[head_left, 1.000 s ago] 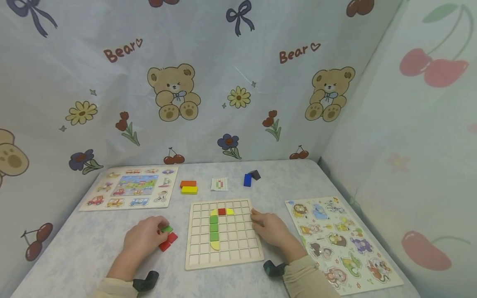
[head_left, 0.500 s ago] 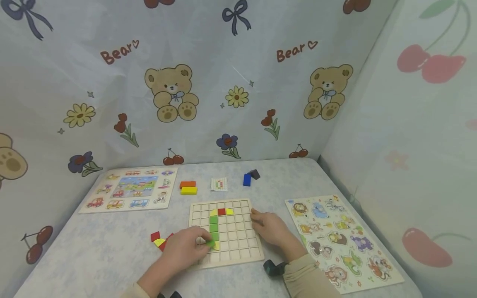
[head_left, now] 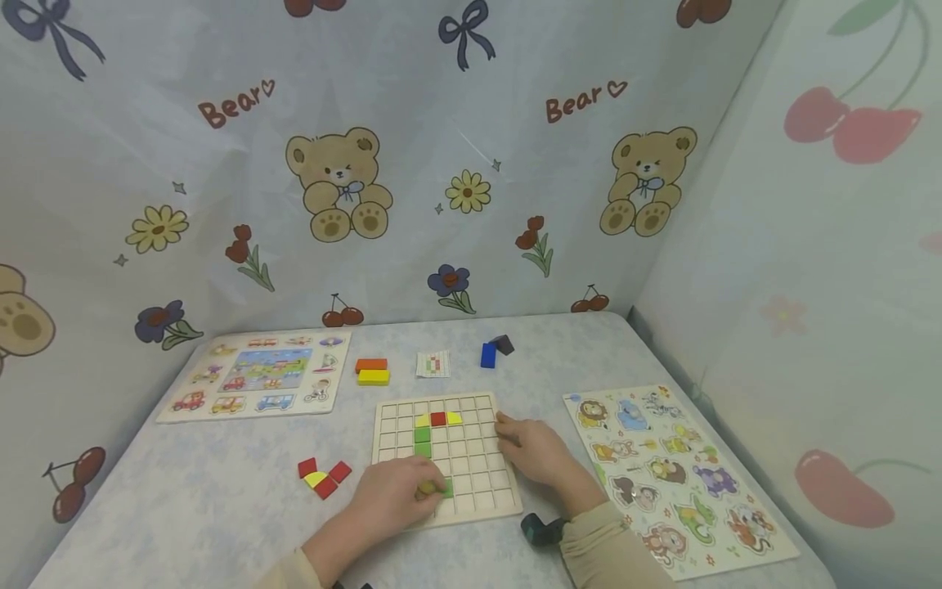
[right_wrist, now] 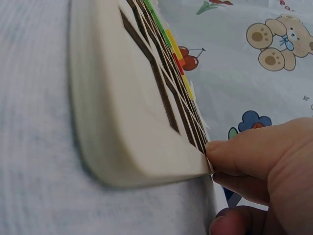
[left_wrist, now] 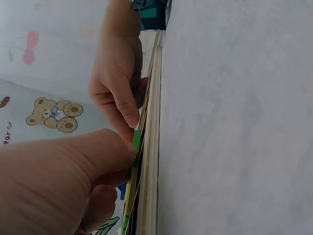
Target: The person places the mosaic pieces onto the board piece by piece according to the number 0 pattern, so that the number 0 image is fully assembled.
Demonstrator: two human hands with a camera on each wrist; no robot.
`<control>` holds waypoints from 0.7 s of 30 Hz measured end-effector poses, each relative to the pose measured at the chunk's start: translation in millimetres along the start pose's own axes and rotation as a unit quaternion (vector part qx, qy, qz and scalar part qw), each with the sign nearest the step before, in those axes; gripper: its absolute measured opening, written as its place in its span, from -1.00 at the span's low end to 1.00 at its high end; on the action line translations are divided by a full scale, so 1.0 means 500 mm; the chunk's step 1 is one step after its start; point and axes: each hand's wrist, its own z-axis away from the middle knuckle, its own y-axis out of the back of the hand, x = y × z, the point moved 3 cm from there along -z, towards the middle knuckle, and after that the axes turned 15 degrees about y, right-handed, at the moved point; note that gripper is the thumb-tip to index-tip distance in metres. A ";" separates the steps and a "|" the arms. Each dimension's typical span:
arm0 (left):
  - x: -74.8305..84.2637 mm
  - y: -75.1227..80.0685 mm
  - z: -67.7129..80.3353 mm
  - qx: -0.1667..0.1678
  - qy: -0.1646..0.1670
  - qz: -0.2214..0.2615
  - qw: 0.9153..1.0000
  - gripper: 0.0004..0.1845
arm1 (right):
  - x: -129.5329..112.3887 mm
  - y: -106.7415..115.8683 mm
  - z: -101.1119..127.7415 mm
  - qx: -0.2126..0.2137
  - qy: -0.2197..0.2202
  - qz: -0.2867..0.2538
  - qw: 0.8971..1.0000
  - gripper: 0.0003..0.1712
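A wooden grid board (head_left: 478, 483) lies on the table with a red square tile (head_left: 438, 419) between two yellow quarter-round tiles (head_left: 454, 418) in an upper row. Green square tiles (head_left: 423, 435) run down a column below, partly covered by my left hand (head_left: 397, 493). That hand is low over the board's lower part, its thumb and fingers pinching a green square tile (left_wrist: 136, 139) close to the board surface. My right hand (head_left: 540, 454) holds the board's right edge, the thumb on the rim in the right wrist view.
Left of the board lie several loose red tiles (head_left: 326, 487) and a yellow quarter-round (head_left: 315, 478). Behind it are orange (head_left: 371, 364) and yellow blocks (head_left: 374, 377), a pattern card (head_left: 432, 365) and a blue block (head_left: 489, 355). Picture puzzles stand left (head_left: 324, 401) and right (head_left: 625, 458).
My left hand has carried a green tile from the loose pile rightward onto the board's lower part. The right hand has stayed on the board's edge.
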 end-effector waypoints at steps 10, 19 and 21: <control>-0.011 -0.004 -0.004 0.005 0.044 0.037 0.998 -0.93 | -0.001 0.000 -0.001 0.004 -0.003 0.001 1.000 -0.55; -0.036 0.038 0.012 0.056 0.118 0.090 0.987 -0.94 | -0.002 -0.001 0.001 0.001 -0.005 -0.001 1.000 -0.54; -0.053 0.072 0.017 0.084 0.155 0.100 0.979 -0.96 | -0.002 0.000 0.000 0.001 -0.006 -0.001 1.000 -0.54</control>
